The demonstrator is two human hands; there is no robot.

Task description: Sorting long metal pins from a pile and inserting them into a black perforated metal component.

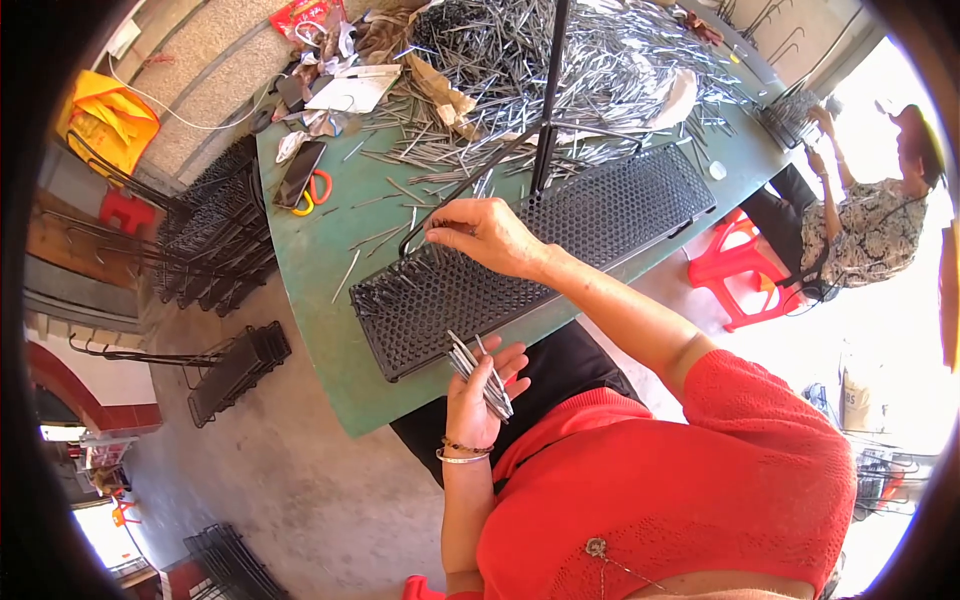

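Left hand: palm turned up below the near edge of the rack, and I see its fingers [512,358] loosely curled, the thumb across a bundle of thin rods [497,402].
Bundle to fingers: it lies slantwise over the palm, one end poking past the thumb toward the rack, the other sticking out near the heel of the hand.
Right hand: from my distant seat I find the right hand [490,236] over the left part of the black rack [610,222], thumb and forefinger drawn to a narrow pinch (whether a rod sits between them, I cannot tell).
Rods' look: slim, straight, silvery grey, gathered at uneven heights.
Rack's look: long, low and black, its top a close grid of small holes; dark rods crowd its left end, some leaning.
Worktop: the rack lies aslant along the near edge of the green worktop [318,325], with a broad heap of loose rods [620,75] beyond it.
Left side: a dark phone [298,176] lies beside scissors [319,187] with red and yellow handles (well apart from both hands).
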